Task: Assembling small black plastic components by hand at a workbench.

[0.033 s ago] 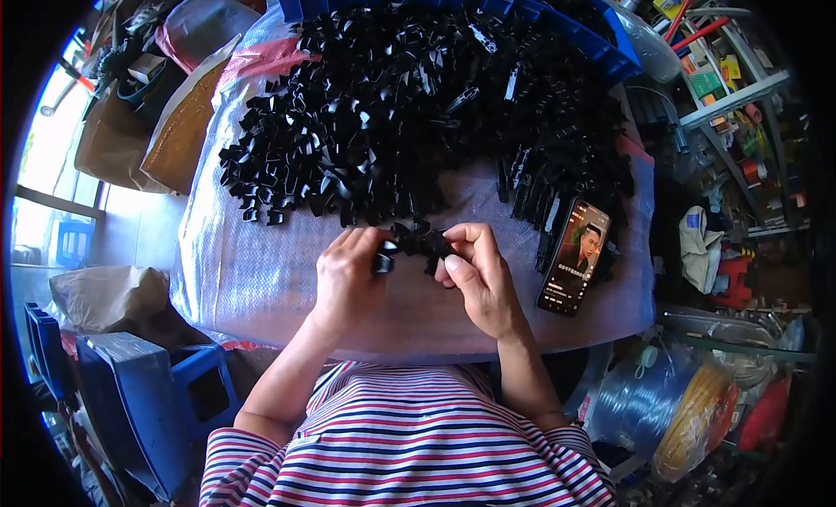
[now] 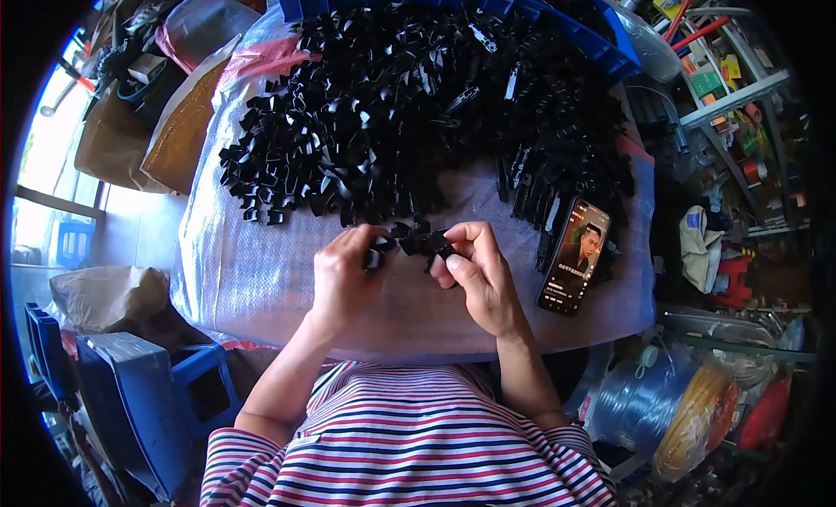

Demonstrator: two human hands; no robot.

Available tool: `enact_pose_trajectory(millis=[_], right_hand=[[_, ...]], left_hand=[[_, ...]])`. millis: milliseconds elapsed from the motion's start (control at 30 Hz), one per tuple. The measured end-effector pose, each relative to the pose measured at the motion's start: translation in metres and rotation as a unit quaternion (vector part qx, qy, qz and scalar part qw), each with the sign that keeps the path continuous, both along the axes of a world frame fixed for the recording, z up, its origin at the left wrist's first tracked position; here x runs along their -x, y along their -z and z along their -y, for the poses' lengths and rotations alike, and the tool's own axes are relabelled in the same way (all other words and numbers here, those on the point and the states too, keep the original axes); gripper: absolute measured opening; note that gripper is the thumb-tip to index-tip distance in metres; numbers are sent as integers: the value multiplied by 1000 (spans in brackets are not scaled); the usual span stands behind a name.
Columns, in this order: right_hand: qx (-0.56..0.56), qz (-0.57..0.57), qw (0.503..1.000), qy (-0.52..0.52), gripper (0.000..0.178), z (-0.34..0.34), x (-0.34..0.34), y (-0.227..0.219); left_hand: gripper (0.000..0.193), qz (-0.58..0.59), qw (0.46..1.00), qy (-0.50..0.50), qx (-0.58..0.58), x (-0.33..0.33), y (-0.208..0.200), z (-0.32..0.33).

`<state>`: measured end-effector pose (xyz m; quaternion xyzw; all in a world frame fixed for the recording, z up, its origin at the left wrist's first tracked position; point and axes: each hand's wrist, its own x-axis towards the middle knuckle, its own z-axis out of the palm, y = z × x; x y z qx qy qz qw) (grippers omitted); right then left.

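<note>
My left hand (image 2: 341,273) is closed around a small black plastic piece (image 2: 378,253) with a shiny face. Opposite it, my right hand (image 2: 483,279) pinches another dark plastic piece (image 2: 438,247) between thumb and fingers. A narrow gap separates the two hands, and their exact grip is partly hidden by the fingers. Just beyond them spreads a big heap of black plastic pieces (image 2: 348,115), many of them bent like clips. Longer, straight black strips (image 2: 522,198) lie on the heap's right side. Beneath everything is a white woven sheet (image 2: 261,272).
To the right of my hands lies a phone (image 2: 575,259) with a lit screen. Blue bins (image 2: 562,28) border the heap at the back. A blue stool (image 2: 205,376) is at lower left, wrapped coils (image 2: 644,398) at lower right, and a cluttered metal rack (image 2: 731,98) at far right.
My left hand has drawn back slightly to the left, and the black piece in it has turned a little. The right hand stays almost in place.
</note>
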<state>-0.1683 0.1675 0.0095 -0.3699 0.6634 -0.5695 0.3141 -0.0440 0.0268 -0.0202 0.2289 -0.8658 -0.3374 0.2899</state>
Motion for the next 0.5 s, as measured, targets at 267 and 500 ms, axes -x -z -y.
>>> enact_pose_trajectory(millis=[267, 500], right_hand=[[75, -222, 972, -9, 40, 22, -18, 0], [120, -281, 952, 23, 39, 34, -26, 7]], left_hand=[[12, -162, 820, -13, -548, -9, -17, 1], [18, -193, 767, -5, -612, -9, -23, -3]])
